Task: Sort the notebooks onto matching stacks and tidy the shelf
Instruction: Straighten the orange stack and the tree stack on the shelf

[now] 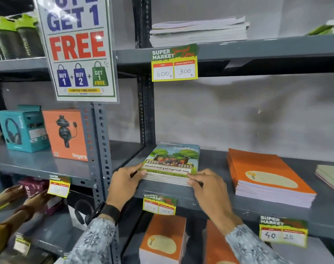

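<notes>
A stack of notebooks with a green tree picture on the cover (173,161) lies on the grey middle shelf (215,161). My left hand (124,181) grips its near left corner, and my right hand (206,185) grips its near right corner. Right of it on the same shelf sits a stack of orange notebooks (267,176). At the far right edge lies a pale stack (330,176). More orange notebooks (162,239) stand on the shelf below. A white stack (198,31) rests on the top shelf.
Yellow price tags (174,63) hang from the shelf edges. A "buy 2 get 1 free" sign (76,48) hangs over the upright post. Headphone boxes (23,128) and an orange box (66,134) fill the left bay. Another person's hands (19,199) reach in at lower left.
</notes>
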